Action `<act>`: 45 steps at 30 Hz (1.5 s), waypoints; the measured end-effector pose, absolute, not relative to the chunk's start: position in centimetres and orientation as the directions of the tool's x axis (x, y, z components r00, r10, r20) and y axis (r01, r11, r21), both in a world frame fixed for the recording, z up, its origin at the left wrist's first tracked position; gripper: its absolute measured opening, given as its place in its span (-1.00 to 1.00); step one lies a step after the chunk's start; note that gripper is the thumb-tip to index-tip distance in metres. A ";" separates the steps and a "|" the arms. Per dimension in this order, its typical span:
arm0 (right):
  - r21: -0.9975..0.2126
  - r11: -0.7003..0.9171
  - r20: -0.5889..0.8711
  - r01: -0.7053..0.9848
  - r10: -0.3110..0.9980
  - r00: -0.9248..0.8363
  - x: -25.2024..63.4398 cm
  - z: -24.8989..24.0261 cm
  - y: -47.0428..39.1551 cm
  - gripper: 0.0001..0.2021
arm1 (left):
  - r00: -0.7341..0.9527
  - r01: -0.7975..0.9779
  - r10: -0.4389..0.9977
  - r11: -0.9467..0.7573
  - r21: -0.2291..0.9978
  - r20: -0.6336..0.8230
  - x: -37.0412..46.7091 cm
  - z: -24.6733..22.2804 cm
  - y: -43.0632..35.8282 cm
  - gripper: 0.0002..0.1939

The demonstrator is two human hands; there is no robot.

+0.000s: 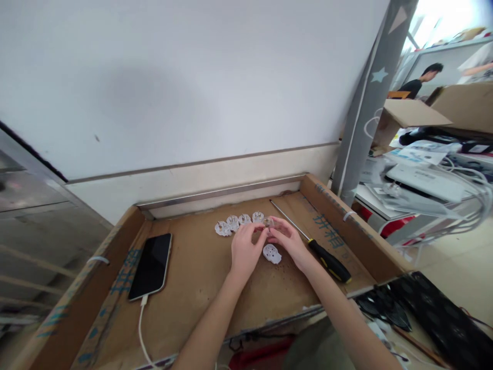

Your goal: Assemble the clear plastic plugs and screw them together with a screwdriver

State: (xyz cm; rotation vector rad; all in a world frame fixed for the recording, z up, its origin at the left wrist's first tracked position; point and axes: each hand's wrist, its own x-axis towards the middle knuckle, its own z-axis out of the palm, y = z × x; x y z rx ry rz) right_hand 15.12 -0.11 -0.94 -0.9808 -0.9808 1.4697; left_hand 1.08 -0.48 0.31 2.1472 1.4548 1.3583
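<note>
My left hand and my right hand meet over the cardboard-lined bench, fingertips closed on a small clear-white plug part. Fingers cover much of that part. Beyond them stand several similar plug parts in a row, metal pins pointing up. Just below my fingertips lies a loose white plug shell, its hollow side with holes facing up. Right of my right hand rests a screwdriver with a black and yellow handle, its shaft pointing away from me.
A phone with a white charging cable lies at the left. Raised cardboard walls edge the bench. At the right are a grey post, bagged items and an open carton. Two people are in the background.
</note>
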 end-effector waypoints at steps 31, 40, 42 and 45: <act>-0.927 -0.164 -0.097 -0.337 0.974 -0.205 15.4 -0.4 -0.3 -0.55 | 0.109 0.570 0.771 -0.565 0.596 0.627 1.0 0.6 -0.4 -0.86; -0.875 -0.209 -0.098 -0.436 0.959 -0.264 15.8 -0.3 -0.5 -0.57 | 0.117 0.593 0.815 -0.516 0.619 0.567 0.7 0.2 0.1 -0.74; -0.862 -0.227 -0.100 -0.454 0.953 -0.287 15.9 -0.4 -0.5 -0.58 | 0.137 0.600 0.799 -0.538 0.592 0.586 0.7 0.2 0.0 -0.73; -0.843 -0.242 -0.101 -0.480 0.948 -0.300 16.1 -0.5 -0.5 -0.61 | 0.177 0.613 0.765 -0.578 0.539 0.620 0.7 0.1 -0.2 -0.74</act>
